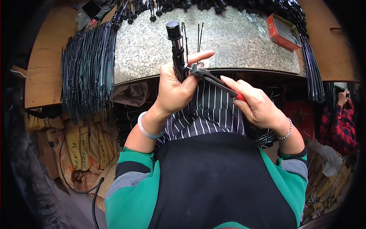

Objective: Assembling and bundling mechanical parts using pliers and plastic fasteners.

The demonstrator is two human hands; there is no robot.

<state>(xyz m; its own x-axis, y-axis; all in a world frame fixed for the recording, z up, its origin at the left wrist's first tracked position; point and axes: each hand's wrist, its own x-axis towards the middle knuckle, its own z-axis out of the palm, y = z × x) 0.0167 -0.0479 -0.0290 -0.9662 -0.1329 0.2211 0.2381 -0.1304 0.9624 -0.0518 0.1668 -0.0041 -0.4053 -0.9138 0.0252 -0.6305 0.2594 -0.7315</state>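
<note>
My left hand is closed around a black and silver umbrella shaft that stands nearly upright, its ridged round end pointing away from me. The index finger sticks out to the right. Thin black ribs rise beside the shaft, behind that finger. My right hand grips a pair of pliers with red-ended handles. The pliers' jaws meet the side of the shaft close to my left thumb. What lies between the jaws is too small to make out.
A grey speckled worktop spans the front. Bundles of thin black ribs hang over its left side, more on the right. Several dark shafts lie along the back. A red box holds small metal pieces. Another person's checked sleeve shows at right.
</note>
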